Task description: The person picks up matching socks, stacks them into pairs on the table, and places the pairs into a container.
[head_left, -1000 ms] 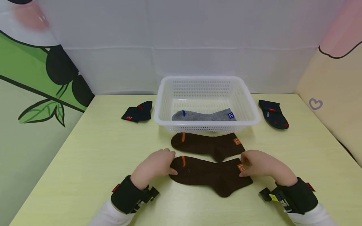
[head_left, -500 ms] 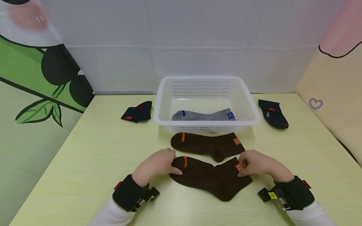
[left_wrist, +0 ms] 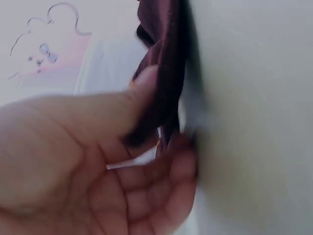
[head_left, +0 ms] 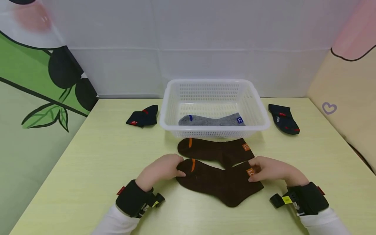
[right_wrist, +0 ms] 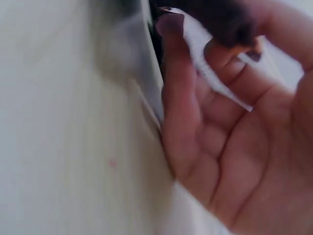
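Two brown socks with orange marks lie one behind the other in the head view. The nearer brown sock (head_left: 217, 182) is held at both ends, and its upper edge overlaps the lower edge of the farther brown sock (head_left: 211, 149). At its toe, my left hand (head_left: 163, 169) pinches the fabric between thumb and fingers; the left wrist view shows the thumb over the dark cloth (left_wrist: 168, 63). My right hand (head_left: 273, 169) pinches the cuff beside the orange label. In the right wrist view dark cloth (right_wrist: 210, 19) sits between thumb and fingers, partly blurred.
Behind the socks stands a white plastic basket (head_left: 214, 128) with a grey sock (head_left: 211, 120) inside. A dark sock (head_left: 143, 116) lies folded left of the basket, and another dark sock (head_left: 284, 119) lies to its right. Walls border the table (head_left: 97, 169) at back and sides.
Both hands have gripped the nearer brown sock more firmly, and its toe and cuff have shifted slightly away toward the farther sock. The other socks and the basket stay put.
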Tool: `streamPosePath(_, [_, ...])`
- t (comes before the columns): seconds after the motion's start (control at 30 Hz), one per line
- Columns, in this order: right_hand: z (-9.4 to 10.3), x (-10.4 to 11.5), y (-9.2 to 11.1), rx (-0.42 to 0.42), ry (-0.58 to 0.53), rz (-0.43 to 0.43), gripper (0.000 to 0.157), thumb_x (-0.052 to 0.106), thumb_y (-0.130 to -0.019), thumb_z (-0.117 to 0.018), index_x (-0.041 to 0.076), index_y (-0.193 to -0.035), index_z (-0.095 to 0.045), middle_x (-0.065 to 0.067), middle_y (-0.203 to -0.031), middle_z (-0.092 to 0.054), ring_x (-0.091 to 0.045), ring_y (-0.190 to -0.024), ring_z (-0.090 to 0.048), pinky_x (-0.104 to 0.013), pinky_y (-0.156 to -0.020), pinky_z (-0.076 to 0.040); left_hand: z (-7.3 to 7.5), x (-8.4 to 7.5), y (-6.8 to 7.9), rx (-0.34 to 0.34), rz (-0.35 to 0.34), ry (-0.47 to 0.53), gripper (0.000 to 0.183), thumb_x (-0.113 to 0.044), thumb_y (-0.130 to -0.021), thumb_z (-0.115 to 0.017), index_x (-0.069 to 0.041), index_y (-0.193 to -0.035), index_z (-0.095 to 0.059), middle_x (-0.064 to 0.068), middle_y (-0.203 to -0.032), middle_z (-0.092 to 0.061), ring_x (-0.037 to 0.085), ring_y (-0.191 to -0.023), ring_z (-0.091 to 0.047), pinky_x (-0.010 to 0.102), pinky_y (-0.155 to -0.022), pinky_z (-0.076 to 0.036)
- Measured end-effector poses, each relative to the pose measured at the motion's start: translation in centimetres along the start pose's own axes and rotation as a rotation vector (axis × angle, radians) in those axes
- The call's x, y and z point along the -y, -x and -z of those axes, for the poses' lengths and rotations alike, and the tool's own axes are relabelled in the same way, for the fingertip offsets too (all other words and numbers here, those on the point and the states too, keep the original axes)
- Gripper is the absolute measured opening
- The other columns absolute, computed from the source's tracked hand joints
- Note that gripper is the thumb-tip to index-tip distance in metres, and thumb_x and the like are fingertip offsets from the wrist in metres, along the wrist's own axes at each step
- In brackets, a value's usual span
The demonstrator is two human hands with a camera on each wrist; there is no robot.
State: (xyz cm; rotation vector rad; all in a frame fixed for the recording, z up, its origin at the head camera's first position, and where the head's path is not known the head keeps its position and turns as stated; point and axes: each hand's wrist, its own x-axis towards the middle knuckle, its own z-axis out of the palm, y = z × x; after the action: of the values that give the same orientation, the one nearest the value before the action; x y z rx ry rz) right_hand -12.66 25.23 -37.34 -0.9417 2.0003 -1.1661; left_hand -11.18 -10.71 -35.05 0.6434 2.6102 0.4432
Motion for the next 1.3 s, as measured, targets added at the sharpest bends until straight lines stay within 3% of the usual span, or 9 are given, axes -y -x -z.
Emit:
streamPosePath(0.13, [0.5, -1.0, 0.2, 0.079, -0.312, 0.121, 0.027, -0.005, -0.092, -0.052, -0.014, -0.118, -0.051, -0.001, -0.104, -0.069, -0.004, -0.088, -0.064, -0.020, -0.076, -0.050, 0.9, 1.3, -0.1, 0.024, -0.109, 0.152, 0.015, -0.018, -0.088, -0.067, -0.008, -0.085, -0.057, -0.004, -0.073, -0.048, 0.012, -0.069, -0.045, 0.027, -0.066, -0.038])
streamPosePath(0.23, [0.8, -1.5, 0.3, 0.057, -0.477, 0.209, 0.035, -0.009, -0.094, -0.043, -0.007, -0.129, -0.047, -0.001, -0.115, -0.066, -0.009, -0.101, -0.064, -0.023, -0.084, -0.051, 1.6, 1.8, 0.0, 0.003, -0.139, 0.320, 0.021, -0.015, -0.091, -0.063, -0.005, -0.082, -0.046, -0.003, -0.069, -0.036, 0.012, -0.064, -0.038, 0.025, -0.061, -0.032])
streamPosePath(0.43, [0.8, -1.7, -0.1, -0.209, -0.617, 0.288, 0.037, -0.006, -0.099, -0.034, 0.013, -0.126, -0.050, 0.003, -0.115, -0.064, -0.007, -0.102, -0.063, -0.021, -0.083, -0.051, 1.8, 2.0, -0.6, -0.209, -0.082, 0.660, 0.017, -0.007, -0.097, -0.048, -0.004, -0.105, -0.033, 0.000, -0.067, -0.037, 0.014, -0.057, -0.033, 0.025, -0.055, -0.029])
streamPosePath(0.6, [0.4, -1.5, -0.7, -0.407, -0.670, 0.295, 0.023, -0.002, -0.100, -0.036, 0.016, -0.113, -0.040, 0.003, -0.102, -0.067, -0.007, -0.088, -0.066, -0.020, -0.072, -0.052, 0.8, 2.3, -1.7, -0.306, -0.114, 0.648, 0.008, 0.003, -0.095, -0.042, -0.003, -0.099, -0.040, 0.005, -0.075, -0.042, 0.015, -0.064, -0.038, 0.025, -0.060, -0.033])
streamPosePath(0.8, [-0.1, -1.4, -1.1, -0.622, -0.480, 0.209, 0.024, -0.002, -0.097, -0.044, 0.020, -0.101, -0.053, 0.012, -0.093, -0.058, 0.002, -0.069, -0.048, -0.015, -0.051, -0.034, 0.4, 2.6, -1.8, -0.367, -0.012, 0.555, 0.018, -0.003, -0.096, -0.044, -0.004, -0.101, -0.062, 0.014, -0.105, -0.061, 0.021, -0.077, -0.049, 0.031, -0.068, -0.040])
streamPosePath(0.9, [-0.3, -1.3, -1.3, -0.699, -0.337, 0.131, 0.027, -0.003, -0.094, -0.050, 0.021, -0.096, -0.060, 0.015, -0.094, -0.058, 0.004, -0.073, -0.047, -0.015, -0.056, -0.034, 0.4, 2.7, -1.9, -0.344, 0.002, 0.527, 0.024, -0.006, -0.097, -0.044, -0.002, -0.114, -0.061, 0.018, -0.122, -0.058, 0.028, -0.098, -0.056, 0.038, -0.081, -0.046])
streamPosePath(1.03, [-0.5, -1.2, -1.4, -0.753, -0.207, 0.063, 0.024, -0.004, -0.091, -0.054, 0.017, -0.099, -0.062, 0.013, -0.102, -0.061, 0.006, -0.092, -0.053, -0.010, -0.076, -0.043, 0.3, 2.8, -2.0, -0.273, 0.004, 0.492, 0.034, -0.011, -0.098, -0.045, 0.003, -0.128, -0.052, 0.023, -0.134, -0.049, 0.035, -0.118, -0.050, 0.047, -0.095, -0.043])
streamPosePath(1.17, [-0.4, -1.2, -1.5, -0.753, -0.056, -0.035, 0.014, -0.001, -0.090, -0.057, 0.000, -0.104, -0.059, -0.005, -0.111, -0.062, 0.012, -0.094, -0.050, -0.010, -0.079, -0.041, 0.1, 2.9, -2.1, -0.209, 0.029, 0.483, 0.043, -0.016, -0.099, -0.047, 0.006, -0.136, -0.044, 0.025, -0.139, -0.043, 0.036, -0.120, -0.048, 0.049, -0.099, -0.040])
streamPosePath(1.3, [-0.3, -1.4, -1.6, -0.706, 0.053, -0.099, 0.021, -0.001, -0.090, -0.057, -0.011, -0.108, -0.055, -0.029, -0.121, -0.055, 0.016, -0.095, -0.046, -0.008, -0.082, -0.040, -0.1, 3.0, -2.1, -0.202, 0.042, 0.477, 0.046, -0.018, -0.098, -0.048, 0.008, -0.136, -0.042, 0.026, -0.138, -0.043, 0.035, -0.119, -0.047, 0.049, -0.100, -0.038])
